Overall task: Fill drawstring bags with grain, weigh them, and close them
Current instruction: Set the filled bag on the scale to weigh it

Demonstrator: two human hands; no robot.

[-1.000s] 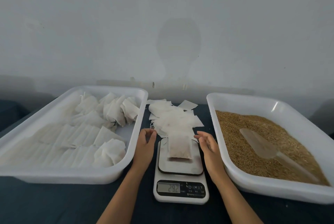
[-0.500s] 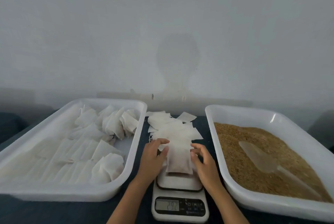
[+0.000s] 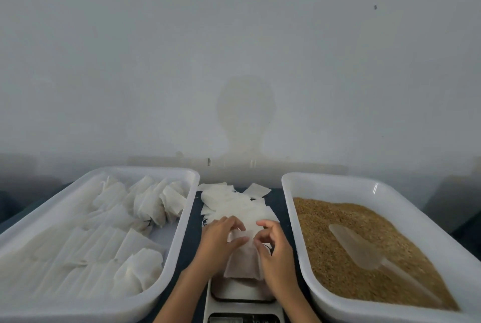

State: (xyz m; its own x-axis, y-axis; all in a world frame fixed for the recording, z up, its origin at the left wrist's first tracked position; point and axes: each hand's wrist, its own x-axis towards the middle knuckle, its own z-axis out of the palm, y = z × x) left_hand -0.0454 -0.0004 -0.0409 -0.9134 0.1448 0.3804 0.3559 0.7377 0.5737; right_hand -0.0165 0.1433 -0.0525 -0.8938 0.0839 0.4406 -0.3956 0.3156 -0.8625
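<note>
white mesh bag, filled with grain, sits on the scale – the left hand and right hand pinch its mouth with curled fingers, closing likely next; finished bags lie in the left tray, empties wait behind

The rectangular plastic tray of golden-brown grain is white; a clear, pale plastic scoop lies in the grain; left of this tray the small filled fabric bag is white with a brownish tint; the flat empty bags behind it are white; the far-left tray and its bags are white; the tabletop is dark blue; the wall is pale grey.
</note>
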